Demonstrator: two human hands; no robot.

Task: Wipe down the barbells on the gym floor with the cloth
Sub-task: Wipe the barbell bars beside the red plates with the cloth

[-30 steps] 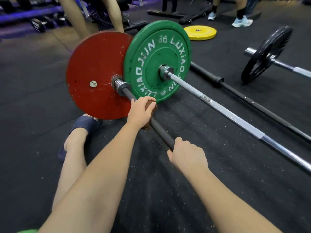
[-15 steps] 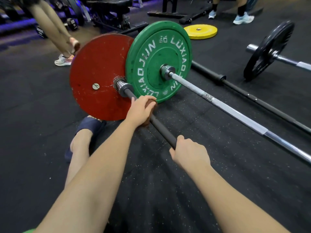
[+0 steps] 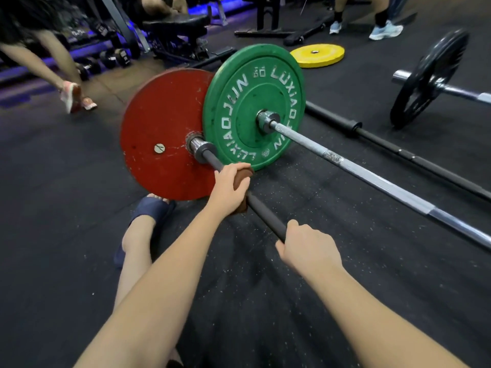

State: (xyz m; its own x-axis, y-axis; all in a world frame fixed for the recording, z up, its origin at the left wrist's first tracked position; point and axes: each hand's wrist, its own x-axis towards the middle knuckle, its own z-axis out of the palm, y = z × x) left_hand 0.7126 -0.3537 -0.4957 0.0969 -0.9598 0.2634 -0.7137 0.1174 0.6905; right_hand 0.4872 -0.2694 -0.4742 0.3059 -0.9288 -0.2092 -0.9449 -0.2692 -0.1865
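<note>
Cloth wrapped round black bar, held by left hand near red plate; right hand clasps bar.

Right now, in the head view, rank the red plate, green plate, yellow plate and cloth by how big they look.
1. Red plate and green plate: look about alike.
2. Yellow plate: smaller, but farther off and lying flat.
3. Cloth: smallest, mostly hidden by the left hand.
</note>
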